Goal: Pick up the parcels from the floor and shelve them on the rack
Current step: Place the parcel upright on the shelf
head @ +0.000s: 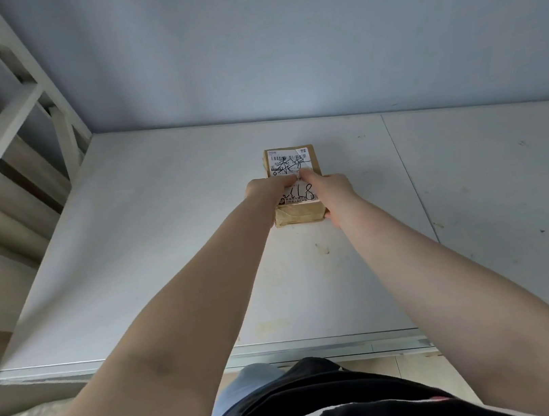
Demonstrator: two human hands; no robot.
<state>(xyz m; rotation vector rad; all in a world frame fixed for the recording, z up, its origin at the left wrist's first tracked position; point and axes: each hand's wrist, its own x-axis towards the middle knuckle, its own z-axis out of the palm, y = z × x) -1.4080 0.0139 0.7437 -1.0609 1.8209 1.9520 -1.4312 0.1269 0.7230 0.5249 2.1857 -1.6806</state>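
Observation:
A small brown cardboard parcel [291,164] with a white shipping label and black handwriting lies flat on the pale grey rack shelf [150,247], near the middle and towards the back. My left hand [265,193] grips its left side, fingers curled over the top. On the parcel's right side my right hand [329,190] holds it, thumb lying on the label and fingers wrapped down the edge. Both arms are stretched out forward over the shelf. The parcel's underside appears to rest on the board.
The shelf's metal front edge [322,346] runs across just ahead of my body. A grey wall [277,47] closes the back. White rack posts and cross braces [3,116] stand at the left. A seam [406,170] divides the shelf boards to the right.

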